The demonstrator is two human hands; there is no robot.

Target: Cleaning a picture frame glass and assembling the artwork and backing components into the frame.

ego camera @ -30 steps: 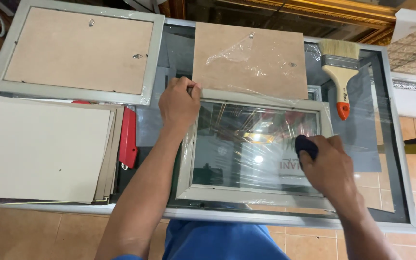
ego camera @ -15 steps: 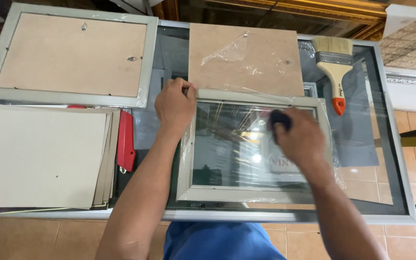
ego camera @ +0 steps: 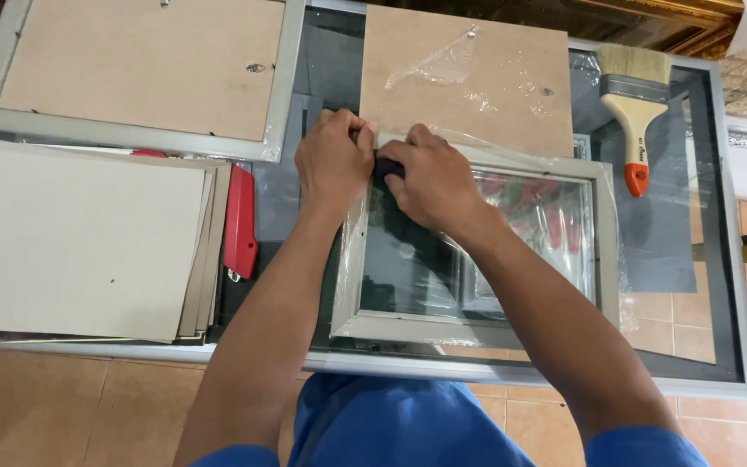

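A pale grey picture frame (ego camera: 603, 251) with a glass pane lies on the glass table, partly wrapped in clear plastic film. My left hand (ego camera: 332, 160) presses down on the frame's far left corner. Right beside it, my right hand (ego camera: 430, 182) is shut on a small dark cloth or pad (ego camera: 386, 169), held against the glass near that same corner. The two hands touch each other. Most of the dark pad is hidden under my fingers.
A brown backing board (ego camera: 469, 78) with loose film lies just beyond the frame. A paintbrush (ego camera: 635, 95) with an orange tip sits at the right. A red utility knife (ego camera: 239, 220), a stack of boards (ego camera: 71, 242) and another frame (ego camera: 287, 78), lying face down, are to the left.
My right hand has slid the dark pad across the glass from the right side of the frame to its far left corner, next to my left hand. My left hand stayed put.
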